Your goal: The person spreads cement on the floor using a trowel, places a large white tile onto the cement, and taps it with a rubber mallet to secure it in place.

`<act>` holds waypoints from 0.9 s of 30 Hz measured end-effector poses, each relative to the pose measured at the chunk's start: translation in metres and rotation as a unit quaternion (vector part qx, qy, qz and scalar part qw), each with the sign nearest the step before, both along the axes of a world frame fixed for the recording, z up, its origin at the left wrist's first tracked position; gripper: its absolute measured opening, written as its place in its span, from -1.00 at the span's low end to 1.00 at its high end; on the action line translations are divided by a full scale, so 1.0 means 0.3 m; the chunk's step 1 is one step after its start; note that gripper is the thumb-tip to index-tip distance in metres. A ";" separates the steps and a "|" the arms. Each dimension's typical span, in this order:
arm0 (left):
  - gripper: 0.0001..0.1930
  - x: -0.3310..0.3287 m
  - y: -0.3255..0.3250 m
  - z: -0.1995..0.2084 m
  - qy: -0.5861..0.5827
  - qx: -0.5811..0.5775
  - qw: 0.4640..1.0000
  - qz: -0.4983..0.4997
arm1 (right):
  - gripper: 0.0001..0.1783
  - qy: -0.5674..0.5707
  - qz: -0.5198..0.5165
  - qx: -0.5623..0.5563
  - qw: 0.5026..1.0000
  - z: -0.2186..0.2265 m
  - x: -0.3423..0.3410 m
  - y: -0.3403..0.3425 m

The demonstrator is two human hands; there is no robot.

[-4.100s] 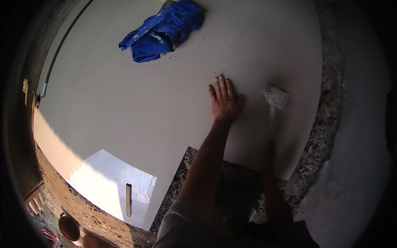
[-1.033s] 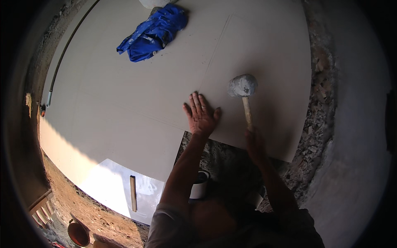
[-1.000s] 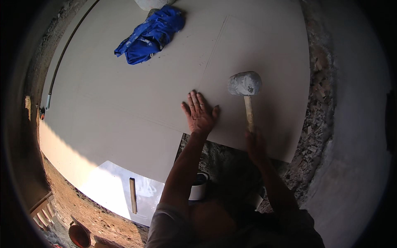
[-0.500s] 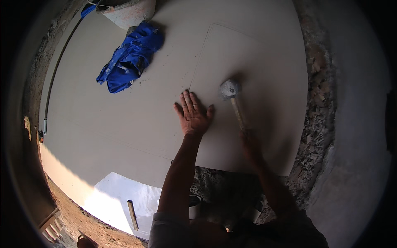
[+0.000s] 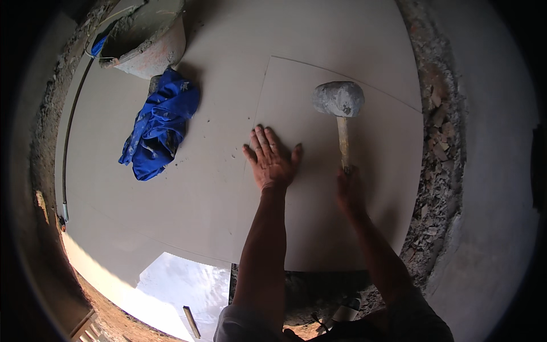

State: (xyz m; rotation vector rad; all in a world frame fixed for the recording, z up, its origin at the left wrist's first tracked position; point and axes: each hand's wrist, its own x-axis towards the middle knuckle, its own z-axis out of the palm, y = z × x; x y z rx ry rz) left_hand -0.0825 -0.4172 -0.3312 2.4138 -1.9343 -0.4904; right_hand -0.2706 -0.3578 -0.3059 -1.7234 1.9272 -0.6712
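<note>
My left hand (image 5: 272, 162) lies flat with fingers spread on a large pale floor tile (image 5: 319, 216), near the joint on its left side. In my right hand (image 5: 350, 185) is the wooden handle of a mallet (image 5: 338, 99). The mallet's thick grey head, smeared with dried cement, is over the same tile, to the right of and beyond my left hand. Whether the head touches the tile or hangs just above it, I cannot tell.
A crumpled blue cloth (image 5: 162, 122) lies on the tiles at the left, beside a cement-crusted bucket (image 5: 151, 48). A thin dark rod (image 5: 70, 137) runs along the left edge. Broken rubble (image 5: 439, 154) fills the gap before the right wall (image 5: 490, 188). Rough dark ground (image 5: 319, 290) shows below the tile.
The mallet has swung so its head now shows broadside, farther from my left hand. My view has shifted, bringing more of the bucket in. My left hand stays flat on the tile.
</note>
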 end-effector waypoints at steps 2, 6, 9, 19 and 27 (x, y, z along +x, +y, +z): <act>0.00 -0.004 -0.009 0.001 0.002 0.001 1.000 0.010 | -0.61 -0.002 -0.014 0.088 0.996 0.001 0.012 -0.026; 0.02 -0.004 -0.016 -0.002 0.011 -0.005 1.000 0.022 | -0.62 -0.035 -0.028 0.041 0.998 0.020 0.059 -0.093; 0.03 0.000 -0.012 -0.005 0.017 -0.003 1.000 0.026 | -0.63 -0.028 -0.026 -0.009 0.999 0.010 0.081 -0.139; -0.02 -0.003 -0.004 -0.029 0.013 -0.046 0.999 0.011 | -0.61 -0.019 -0.030 -0.011 0.999 -0.021 0.003 -0.096; -0.22 -0.263 -0.227 0.012 -0.042 -0.032 0.960 -0.276 | -0.53 -0.228 -0.350 -0.018 0.909 0.127 -0.228 0.151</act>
